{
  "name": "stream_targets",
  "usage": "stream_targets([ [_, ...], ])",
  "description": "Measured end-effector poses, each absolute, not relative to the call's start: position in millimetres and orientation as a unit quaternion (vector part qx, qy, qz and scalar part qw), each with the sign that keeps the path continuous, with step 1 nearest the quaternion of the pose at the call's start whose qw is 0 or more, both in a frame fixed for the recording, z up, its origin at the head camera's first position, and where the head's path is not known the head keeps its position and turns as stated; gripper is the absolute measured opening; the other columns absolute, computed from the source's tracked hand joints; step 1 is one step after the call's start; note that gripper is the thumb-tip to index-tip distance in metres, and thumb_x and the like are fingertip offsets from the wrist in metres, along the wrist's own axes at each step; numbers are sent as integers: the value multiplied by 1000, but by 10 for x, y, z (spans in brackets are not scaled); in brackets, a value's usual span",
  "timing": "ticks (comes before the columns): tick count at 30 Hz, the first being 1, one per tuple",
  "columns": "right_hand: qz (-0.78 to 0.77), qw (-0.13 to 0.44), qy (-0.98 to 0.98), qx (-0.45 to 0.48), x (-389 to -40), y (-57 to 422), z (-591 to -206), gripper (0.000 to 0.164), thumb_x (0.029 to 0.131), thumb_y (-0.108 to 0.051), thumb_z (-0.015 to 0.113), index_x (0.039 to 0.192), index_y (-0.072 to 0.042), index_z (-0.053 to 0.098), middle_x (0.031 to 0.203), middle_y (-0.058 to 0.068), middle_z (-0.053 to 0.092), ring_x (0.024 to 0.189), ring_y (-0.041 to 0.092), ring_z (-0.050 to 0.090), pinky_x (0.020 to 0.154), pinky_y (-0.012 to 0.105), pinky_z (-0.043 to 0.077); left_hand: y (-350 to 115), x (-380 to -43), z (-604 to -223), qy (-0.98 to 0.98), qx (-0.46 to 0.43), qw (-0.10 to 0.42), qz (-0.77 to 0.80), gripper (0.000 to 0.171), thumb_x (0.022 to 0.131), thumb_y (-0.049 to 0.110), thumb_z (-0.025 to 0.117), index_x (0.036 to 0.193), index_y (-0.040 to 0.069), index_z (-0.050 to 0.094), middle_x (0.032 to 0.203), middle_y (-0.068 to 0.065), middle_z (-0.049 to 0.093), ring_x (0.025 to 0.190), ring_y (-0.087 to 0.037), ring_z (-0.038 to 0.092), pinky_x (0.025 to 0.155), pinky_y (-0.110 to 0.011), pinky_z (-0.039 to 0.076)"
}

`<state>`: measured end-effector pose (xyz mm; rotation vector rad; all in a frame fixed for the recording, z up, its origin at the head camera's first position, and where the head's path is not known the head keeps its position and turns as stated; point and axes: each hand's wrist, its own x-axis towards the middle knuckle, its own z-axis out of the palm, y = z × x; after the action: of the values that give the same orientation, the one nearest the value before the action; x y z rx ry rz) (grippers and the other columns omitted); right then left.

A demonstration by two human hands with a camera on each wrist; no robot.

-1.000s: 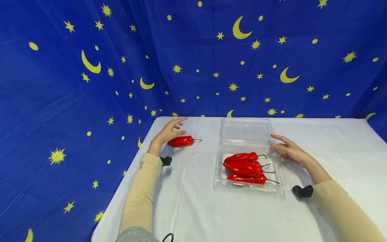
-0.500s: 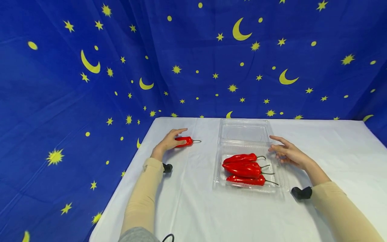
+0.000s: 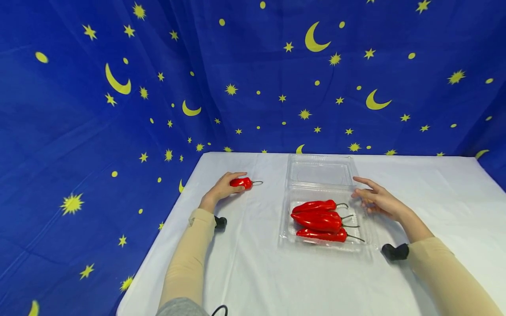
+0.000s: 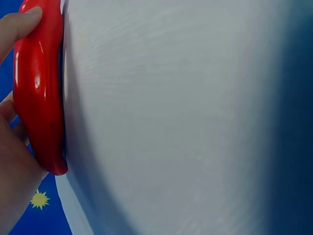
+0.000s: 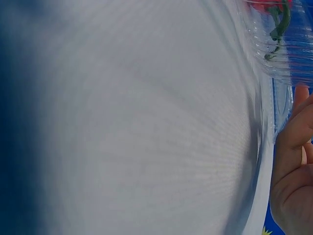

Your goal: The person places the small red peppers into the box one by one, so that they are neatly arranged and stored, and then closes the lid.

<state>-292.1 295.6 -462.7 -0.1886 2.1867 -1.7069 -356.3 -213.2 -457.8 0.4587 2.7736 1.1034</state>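
Observation:
On the left of the table in the head view, my left hand [image 3: 222, 189] grips a glossy red pepper [image 3: 246, 183] with a thin stem pointing right. The left wrist view shows the thumb on one side of this pepper [image 4: 39, 93] and fingers behind it. Several red peppers [image 3: 318, 220] lie in the base of a clear plastic clamshell container [image 3: 285, 230], stems to the right. My right hand [image 3: 382, 201] is by the container's right edge with its fingers loosely extended, holding nothing. In the right wrist view a fingertip reaches the container wall [image 5: 281, 68]; contact is unclear.
The container's lid [image 3: 321, 169] lies folded back, away from me. A white cloth [image 3: 253, 272] covers the table. Blue fabric [image 3: 253, 66] with yellow moons and stars hangs behind and on the left. A black cable [image 3: 219, 308] shows at the front edge.
My left hand has come down onto the lone pepper and taken hold of it; the pepper now sits slightly higher in view. The right hand and container have stayed in place.

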Motion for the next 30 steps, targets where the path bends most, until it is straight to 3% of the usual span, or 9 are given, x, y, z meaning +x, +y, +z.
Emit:
stream_targets([
  [16, -606, 181, 771, -66, -2933, 2965, -4626, 68, 98, -30, 53, 152, -14, 15, 105, 2, 63, 65, 10, 50, 55, 24, 47, -2103, -3583, -4544, 915, 159, 45, 368, 51, 88, 26, 68, 136, 20, 53, 135, -11, 49, 122, -30, 44, 101, -46, 35],
  [30, -605, 184, 773, -60, -2935, 2966, -4629, 70, 97, -33, 54, 152, -15, 14, 107, 4, 63, 66, 11, 50, 56, 24, 48, -1903, -3614, -4029, 902, 209, 18, 378, 49, 90, 28, 67, 136, 20, 53, 132, -7, 50, 115, -24, 48, 94, -40, 43],
])
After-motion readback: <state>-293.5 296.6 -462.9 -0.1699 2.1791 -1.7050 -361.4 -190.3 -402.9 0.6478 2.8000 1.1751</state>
